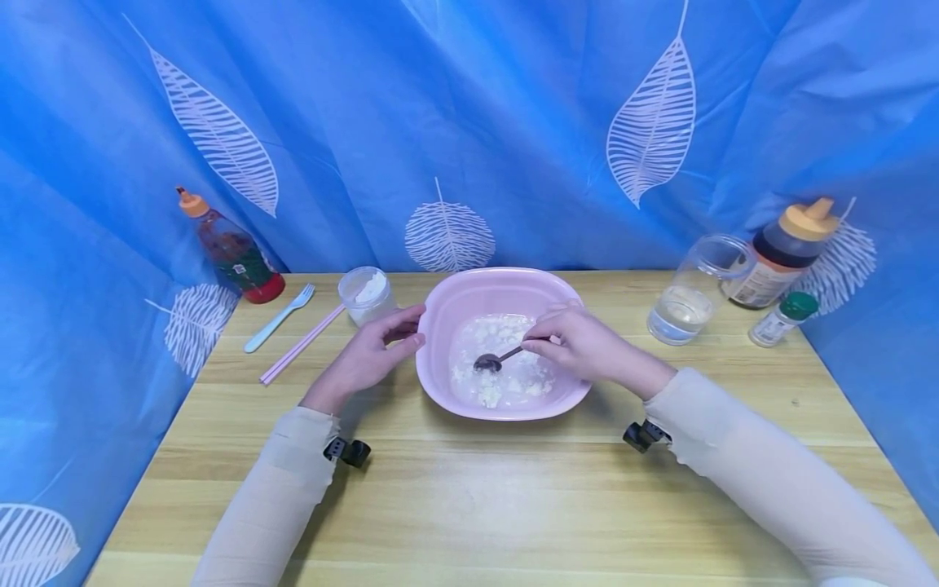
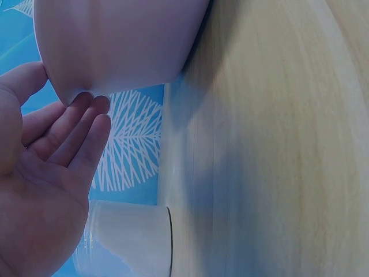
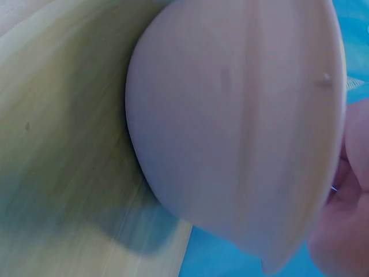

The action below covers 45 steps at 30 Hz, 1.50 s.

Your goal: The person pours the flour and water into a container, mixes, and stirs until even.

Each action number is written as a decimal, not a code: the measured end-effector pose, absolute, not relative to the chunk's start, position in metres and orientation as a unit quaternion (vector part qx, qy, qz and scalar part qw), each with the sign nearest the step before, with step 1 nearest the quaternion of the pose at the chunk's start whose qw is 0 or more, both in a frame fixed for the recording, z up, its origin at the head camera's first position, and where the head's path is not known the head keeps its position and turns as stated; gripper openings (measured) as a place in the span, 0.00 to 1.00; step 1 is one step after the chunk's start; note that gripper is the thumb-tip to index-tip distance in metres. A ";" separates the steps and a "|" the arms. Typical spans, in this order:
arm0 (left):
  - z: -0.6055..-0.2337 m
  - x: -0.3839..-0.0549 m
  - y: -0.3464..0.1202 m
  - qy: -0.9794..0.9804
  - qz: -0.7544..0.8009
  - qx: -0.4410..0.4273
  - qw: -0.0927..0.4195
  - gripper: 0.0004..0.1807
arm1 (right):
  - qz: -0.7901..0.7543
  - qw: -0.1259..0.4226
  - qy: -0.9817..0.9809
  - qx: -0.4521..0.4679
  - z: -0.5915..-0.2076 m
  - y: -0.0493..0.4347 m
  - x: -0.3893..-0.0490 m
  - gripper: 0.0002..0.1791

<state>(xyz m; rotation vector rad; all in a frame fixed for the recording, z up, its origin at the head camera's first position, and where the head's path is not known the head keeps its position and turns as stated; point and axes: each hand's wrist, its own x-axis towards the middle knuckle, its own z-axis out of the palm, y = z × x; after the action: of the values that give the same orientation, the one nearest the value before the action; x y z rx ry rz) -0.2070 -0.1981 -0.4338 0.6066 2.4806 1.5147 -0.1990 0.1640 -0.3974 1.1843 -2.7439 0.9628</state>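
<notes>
A pink plastic basin [image 1: 506,412] stands on the table, with white powder lumps in cloudy liquid [image 1: 513,359] at its bottom. My left hand [image 1: 377,350] holds its left rim; in the left wrist view the thumb and fingertips [image 2: 101,104] meet the rim from different sides. Over the right side of the basin, my right hand [image 1: 575,342] grips the handle of a dark brown spoon [image 1: 487,363], whose bowl dips into the mixture. In the right wrist view the basin wall [image 3: 230,127] hides the spoon and much of that hand [image 3: 340,225].
Left of the basin are a jar of white powder [image 1: 367,297], pink chopsticks [image 1: 301,346], a light blue fork [image 1: 279,318] and a red sauce bottle [image 1: 238,253]. On the right stand a glass of water [image 1: 682,310], a dark sauce bottle [image 1: 781,253] and a green-capped shaker [image 1: 781,320].
</notes>
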 end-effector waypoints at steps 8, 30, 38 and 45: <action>-0.432 -0.207 -0.197 0.830 0.512 0.204 0.086 0.31 | 0.297 0.000 -0.861 0.414 -0.397 0.155 -0.197 0.06; -0.434 -0.208 -0.198 0.833 0.507 0.201 0.087 0.31 | 0.216 0.039 -0.917 0.333 -0.384 0.207 -0.211 0.06; -0.435 -0.209 -0.197 0.833 0.508 0.200 0.087 0.31 | 0.239 0.028 -0.920 0.309 -0.396 0.184 -0.222 0.08; -0.433 -0.208 -0.197 0.833 0.508 0.202 0.086 0.31 | 0.284 -0.011 -0.886 0.366 -0.398 0.159 -0.220 0.07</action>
<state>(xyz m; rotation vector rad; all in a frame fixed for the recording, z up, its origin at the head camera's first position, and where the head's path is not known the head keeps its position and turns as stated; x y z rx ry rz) -0.2076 -0.1972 -0.4334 0.6029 2.4813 1.5154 -0.2200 0.1593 -0.3977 1.1577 -2.8035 0.8968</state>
